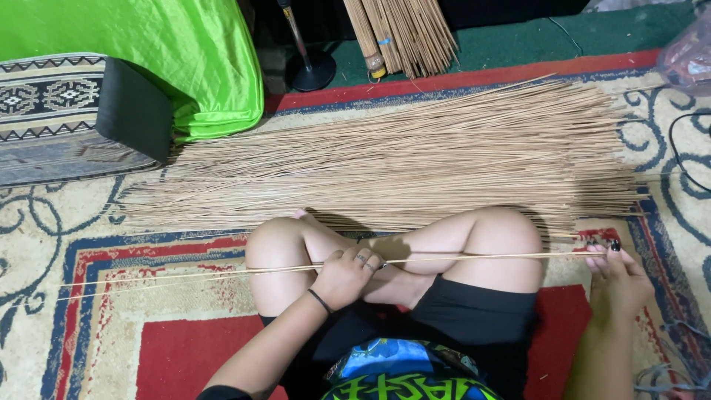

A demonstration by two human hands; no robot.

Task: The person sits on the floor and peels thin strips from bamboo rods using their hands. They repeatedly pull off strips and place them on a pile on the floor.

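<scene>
Head camera: a person sits cross-legged on a patterned rug [111, 311], knees bare, looking down at a few thin sticks [474, 258] stretched level across the lap from 9 o'clock to 3 o'clock. The left hand [346, 275], a dark band at its wrist and rings on two fingers, is closed around the sticks just above the crossed shins. The right hand [616, 278], nails painted dark, holds the sticks' right-hand end at 3 o'clock, fingertips pinched on it. Past the left hand the sticks run on over the rug toward the 9 o'clock edge, fanning slightly apart.

Just beyond the knees, toward 12 o'clock, a wide heap of sticks [415, 159] of the same pale colour lies flat on the rug, spread from the left third of the view almost to the right edge, touching or nearly touching the knees. At 10 o'clock a bright green sheet [170, 52] hangs over a piece of furniture, with a woven patterned cloth [44, 92] and a black box [137, 111] beside it. At 12 o'clock a bound bundle of sticks [404, 30] lies on a green floor, near a round black stand base [312, 72]. A dark cable [678, 148] loops at 2 o'clock.
</scene>
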